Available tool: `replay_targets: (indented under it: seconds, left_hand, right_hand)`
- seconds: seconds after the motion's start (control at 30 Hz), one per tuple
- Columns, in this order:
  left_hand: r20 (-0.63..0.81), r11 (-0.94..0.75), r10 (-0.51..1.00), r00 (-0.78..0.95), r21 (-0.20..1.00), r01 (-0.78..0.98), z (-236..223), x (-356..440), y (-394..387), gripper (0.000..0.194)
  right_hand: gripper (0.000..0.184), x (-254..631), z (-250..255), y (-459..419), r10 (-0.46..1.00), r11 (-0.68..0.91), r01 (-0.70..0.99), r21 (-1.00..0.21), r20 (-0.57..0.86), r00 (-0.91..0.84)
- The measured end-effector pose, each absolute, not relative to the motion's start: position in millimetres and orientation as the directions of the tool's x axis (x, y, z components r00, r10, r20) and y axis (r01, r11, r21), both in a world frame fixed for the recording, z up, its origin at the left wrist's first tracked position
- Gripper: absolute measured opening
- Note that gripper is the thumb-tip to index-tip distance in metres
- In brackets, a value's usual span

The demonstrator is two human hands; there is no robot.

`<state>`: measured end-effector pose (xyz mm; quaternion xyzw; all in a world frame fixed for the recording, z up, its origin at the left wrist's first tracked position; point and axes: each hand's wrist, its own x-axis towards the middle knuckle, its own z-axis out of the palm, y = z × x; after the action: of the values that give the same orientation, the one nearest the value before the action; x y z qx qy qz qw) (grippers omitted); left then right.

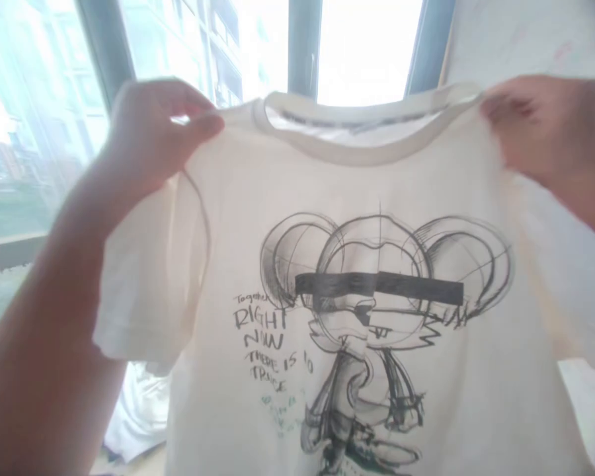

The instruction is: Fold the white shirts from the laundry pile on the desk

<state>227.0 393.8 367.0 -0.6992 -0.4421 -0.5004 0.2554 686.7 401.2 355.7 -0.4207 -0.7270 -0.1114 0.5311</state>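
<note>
A white T-shirt (347, 188) hangs spread out in front of me, its neckline at the top. On its chest is a black sketch of a mouse-like cartoon figure with a dark bar over the eyes, and handwritten lettering beside it. My left hand (153, 125) pinches the shoulder seam on the left side between thumb and fingers. On the other side, my right hand (540, 116) grips the shirt close to the collar; its fingertips are partly hidden and slightly blurred. Both short sleeves droop below the hands.
Behind the shirt are tall windows with dark frames (305, 49), with buildings outside. A pale wall (530, 39) stands at the right. Crumpled white fabric (141, 410) lies low on the left, partly covered by the shirt.
</note>
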Motion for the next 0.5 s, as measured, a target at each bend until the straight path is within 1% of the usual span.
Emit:
replay_targets:
  seconds: [0.03,0.07,0.1,0.13,0.17,0.2,0.3,0.37,0.43,0.5]
  left_hand:
    - [0.917,-0.493,0.383,0.11,0.102,0.864,357,223,408,0.07]
    - [0.893,-0.489,0.443,0.078,0.168,0.856,341,219,424,0.07]
    - [0.857,-0.475,0.514,0.037,0.249,0.844,319,217,440,0.066]
    - [0.789,-0.454,0.615,0.013,0.34,0.824,292,214,453,0.063]
    - [0.688,-0.427,0.725,0.029,0.416,0.803,261,213,463,0.06]
    - [0.618,-0.401,0.785,0.045,0.451,0.798,229,211,469,0.058]
    - [0.414,-0.336,0.903,0.119,0.505,0.795,140,207,465,0.042]
    - [0.281,-0.294,0.945,0.165,0.513,0.806,97,203,453,0.033]
    - [0.187,-0.257,0.964,0.187,0.503,0.825,71,199,441,0.026]
    - [0.143,-0.218,0.975,0.169,0.477,0.852,62,196,435,0.023]
  right_hand:
    - [0.054,682,347,413,0.482,0.558,0.795,-0.237,0.873,-0.078]
    - [0.055,679,332,427,0.501,0.469,0.862,-0.192,0.861,-0.081]
    - [0.053,677,311,441,0.549,0.437,0.885,-0.161,0.827,-0.12]
    - [0.048,675,285,454,0.601,0.437,0.887,-0.15,0.783,-0.164]
    - [0.04,674,255,464,0.657,0.436,0.885,-0.165,0.73,-0.188]
    - [0.035,674,223,470,0.723,0.456,0.869,-0.195,0.65,-0.234]
    - [0.028,670,132,467,0.856,0.49,0.804,-0.336,0.36,-0.372]
    - [0.027,665,87,456,0.893,0.451,0.794,-0.407,0.196,-0.406]
    - [0.025,657,61,448,0.914,0.398,0.808,-0.435,0.11,-0.391]
    - [0.024,649,51,448,0.932,0.353,0.825,-0.441,0.093,-0.349]
